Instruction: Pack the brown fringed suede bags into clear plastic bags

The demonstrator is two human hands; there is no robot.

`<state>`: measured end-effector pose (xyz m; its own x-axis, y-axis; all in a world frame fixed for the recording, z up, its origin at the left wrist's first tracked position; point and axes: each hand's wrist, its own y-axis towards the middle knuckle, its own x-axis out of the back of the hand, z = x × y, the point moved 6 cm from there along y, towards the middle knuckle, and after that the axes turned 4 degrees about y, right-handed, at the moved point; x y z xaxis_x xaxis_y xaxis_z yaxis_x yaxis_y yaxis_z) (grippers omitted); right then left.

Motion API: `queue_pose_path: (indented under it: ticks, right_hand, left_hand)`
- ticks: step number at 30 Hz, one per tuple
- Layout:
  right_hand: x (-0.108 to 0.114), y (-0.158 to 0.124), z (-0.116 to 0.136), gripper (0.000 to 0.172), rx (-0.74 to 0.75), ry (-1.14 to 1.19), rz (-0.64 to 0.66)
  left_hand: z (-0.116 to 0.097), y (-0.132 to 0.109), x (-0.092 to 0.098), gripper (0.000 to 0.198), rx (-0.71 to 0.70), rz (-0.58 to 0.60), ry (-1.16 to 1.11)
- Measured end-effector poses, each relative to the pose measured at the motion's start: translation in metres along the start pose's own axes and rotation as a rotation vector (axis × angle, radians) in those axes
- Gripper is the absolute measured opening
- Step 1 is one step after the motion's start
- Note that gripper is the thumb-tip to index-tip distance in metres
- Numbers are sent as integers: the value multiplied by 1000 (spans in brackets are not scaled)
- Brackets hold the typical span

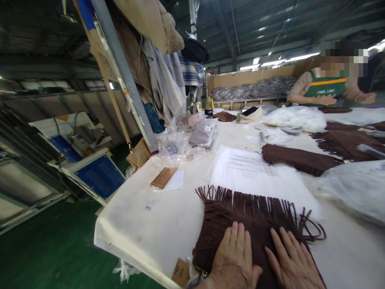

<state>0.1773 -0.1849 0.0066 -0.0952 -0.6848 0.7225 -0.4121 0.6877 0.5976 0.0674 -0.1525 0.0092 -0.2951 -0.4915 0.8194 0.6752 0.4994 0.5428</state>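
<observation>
A dark brown fringed bag (258, 216) of suede-like material lies flat at the near edge of the table, its fringe spread toward the far side. My left hand (233, 257) rests palm down on its middle, fingers stretched out and close together. To the right, my right hand (291, 259) presses flat on the same piece with its fingers a little apart. Neither hand grips anything. A brown card tag (181, 273) and some clear plastic show at the table edge beside my left wrist. The bag's near end is hidden under my hands and cut off by the frame.
On the white-covered table (129, 224) lie a gold phone (164, 178), printed sheets in clear plastic (240, 168), a stack of bagged grey items (203, 133) and another brown fringed piece (300, 158). Across it stands a person in a green apron (326, 86). Clothes (164, 76) hang at left.
</observation>
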Motion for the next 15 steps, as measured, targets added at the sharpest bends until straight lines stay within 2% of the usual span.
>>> queue_pose_path:
  ticks: [2, 3, 5, 6, 7, 8, 9, 10, 11, 13, 15]
  right_hand:
    - [-8, -7, -1, 37, -18, 55, -3]
    - [-12, -11, -4, 37, -55, 99, -4]
    - [-18, -22, -21, 38, -217, 248, 12]
    - [-20, -28, -33, 40, -339, 359, 49]
    - [-21, -34, -48, 44, -489, 482, 103]
    - [-20, -42, -64, 50, -668, 600, 160]
    - [-17, -50, -79, 56, -871, 707, 213]
    - [-12, -60, -93, 62, -1096, 801, 250]
    - [-7, -68, -103, 67, -1317, 899, 255]
    - [-1, -79, -112, 71, -1693, 1125, 178]
    - [-4, -80, -110, 68, -1897, 1372, 111]
  left_hand:
    - [-14, 1, -1, 63, -97, 1, -37]
    - [-19, 2, 3, 58, -184, -5, -82]
    - [-17, 4, 24, 40, -346, -79, -232]
    - [-4, 5, 39, 31, -361, -127, -340]
    - [19, 8, 53, 28, -276, -186, -458]
    - [51, 10, 61, 30, -77, -219, -587]
    - [89, 10, 54, 30, 245, -123, -739]
    - [127, 2, 40, 28, 634, -20, -889]
    - [154, -12, 21, 30, 995, 107, -1046]
    - [179, -19, -5, 36, 1171, 285, -1193]
    - [180, -20, -33, 40, 1247, 476, -1464]
